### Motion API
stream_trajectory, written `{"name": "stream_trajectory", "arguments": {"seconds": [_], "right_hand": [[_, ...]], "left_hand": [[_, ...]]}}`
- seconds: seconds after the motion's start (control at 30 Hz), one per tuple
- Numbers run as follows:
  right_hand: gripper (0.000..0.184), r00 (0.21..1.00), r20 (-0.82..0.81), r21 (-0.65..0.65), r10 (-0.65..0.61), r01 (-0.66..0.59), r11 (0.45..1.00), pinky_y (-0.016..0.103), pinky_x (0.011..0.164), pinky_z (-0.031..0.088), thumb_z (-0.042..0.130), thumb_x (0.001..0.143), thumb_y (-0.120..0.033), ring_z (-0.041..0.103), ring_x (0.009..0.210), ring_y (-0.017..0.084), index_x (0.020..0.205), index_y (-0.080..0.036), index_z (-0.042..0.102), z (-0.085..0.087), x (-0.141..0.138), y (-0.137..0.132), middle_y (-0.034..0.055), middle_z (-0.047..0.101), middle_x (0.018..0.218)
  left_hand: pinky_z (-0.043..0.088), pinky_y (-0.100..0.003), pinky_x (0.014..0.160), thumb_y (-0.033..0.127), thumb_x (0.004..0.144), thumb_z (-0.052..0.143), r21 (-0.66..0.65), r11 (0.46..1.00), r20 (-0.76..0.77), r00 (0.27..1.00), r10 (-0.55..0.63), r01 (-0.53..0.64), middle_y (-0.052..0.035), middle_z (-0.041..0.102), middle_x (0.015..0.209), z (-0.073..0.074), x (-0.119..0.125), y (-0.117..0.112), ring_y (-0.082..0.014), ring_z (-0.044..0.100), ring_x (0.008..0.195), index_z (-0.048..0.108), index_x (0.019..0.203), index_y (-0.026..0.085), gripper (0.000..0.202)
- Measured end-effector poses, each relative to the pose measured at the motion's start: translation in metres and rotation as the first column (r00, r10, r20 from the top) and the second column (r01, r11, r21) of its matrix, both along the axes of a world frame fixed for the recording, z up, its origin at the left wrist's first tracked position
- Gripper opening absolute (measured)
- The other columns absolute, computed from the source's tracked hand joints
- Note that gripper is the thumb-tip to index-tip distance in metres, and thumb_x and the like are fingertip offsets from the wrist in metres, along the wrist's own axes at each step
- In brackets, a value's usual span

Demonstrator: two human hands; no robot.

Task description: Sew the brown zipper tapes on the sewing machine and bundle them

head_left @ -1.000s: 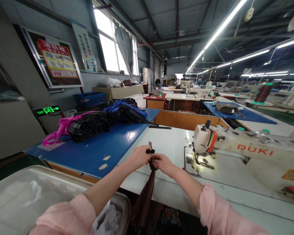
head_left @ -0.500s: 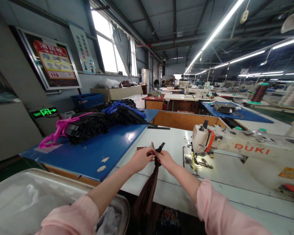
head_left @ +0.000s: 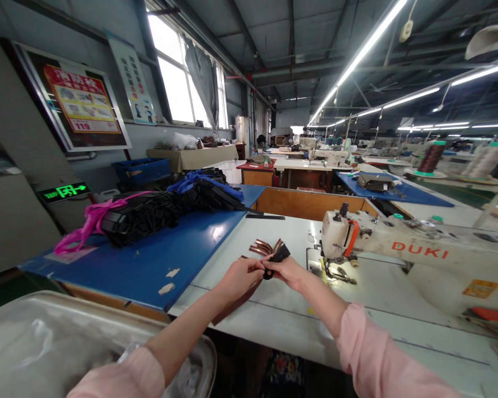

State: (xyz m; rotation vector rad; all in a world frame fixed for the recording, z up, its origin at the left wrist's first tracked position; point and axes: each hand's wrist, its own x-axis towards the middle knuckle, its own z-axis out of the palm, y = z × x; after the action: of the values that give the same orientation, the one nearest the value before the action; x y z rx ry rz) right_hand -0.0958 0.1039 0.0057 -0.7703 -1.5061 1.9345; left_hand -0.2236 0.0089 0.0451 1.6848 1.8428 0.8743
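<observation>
My left hand and my right hand meet over the white sewing table, both pinching a bundle of brown strips bound by a black tie. The strip ends fan out above my fingers. The rest of the bundle lies along the table toward the front edge at lower left. The sewing machine marked DUKI stands just right of my hands, its needle area lit.
A heap of black pieces with pink and blue ties lies on the blue table to the left. A metal bin with clear plastic sits at the lower left. More sewing stations and thread cones fill the background.
The brown bundle hung down over the table's front edge; it has been lifted up onto the table and its ends now fan out. Both hands shifted slightly forward and right.
</observation>
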Motion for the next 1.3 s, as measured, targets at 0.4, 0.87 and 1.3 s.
{"name": "stream_trajectory", "arguments": {"seconds": [0.4,0.87,1.3], "right_hand": [[0.01,0.996,0.046,0.44,-0.075,0.047,0.897,0.026,0.061,0.042,0.062,0.054,-0.014,0.05,0.062,0.014,0.057,-0.019,0.054,-0.002,0.011,-0.004,-0.0032,0.054,0.062],[0.016,0.924,-0.047,0.838,-0.381,0.244,0.489,0.029,0.069,0.038,0.044,0.08,-0.018,0.046,0.072,0.017,0.065,-0.021,0.044,-0.02,0.021,-0.009,0.0013,0.047,0.075],[0.014,0.926,0.001,0.846,-0.377,0.2,0.494,0.031,0.077,0.041,0.047,0.084,-0.028,0.052,0.08,0.02,0.073,-0.021,0.054,-0.022,0.028,-0.009,0.0041,0.057,0.078]], "left_hand": [[0.051,-0.028,0.072,0.01,0.063,0.052,0.003,0.999,0.197,0.979,-0.051,0.051,-0.0048,0.07,0.097,-0.025,0.004,0.014,-0.0185,0.065,0.078,0.063,0.099,0.015,0.038],[0.049,-0.028,0.074,0.016,0.071,0.056,0.057,0.996,0.346,0.937,0.041,-0.064,-0.0019,0.066,0.084,-0.045,0.034,0.018,-0.017,0.063,0.081,0.054,0.109,0.014,0.038],[0.049,-0.025,0.071,0.007,0.073,0.041,0.082,0.995,0.046,0.998,-0.052,0.048,-0.0011,0.068,0.084,-0.032,0.017,0.033,-0.0157,0.063,0.077,0.065,0.09,0.018,0.032]]}}
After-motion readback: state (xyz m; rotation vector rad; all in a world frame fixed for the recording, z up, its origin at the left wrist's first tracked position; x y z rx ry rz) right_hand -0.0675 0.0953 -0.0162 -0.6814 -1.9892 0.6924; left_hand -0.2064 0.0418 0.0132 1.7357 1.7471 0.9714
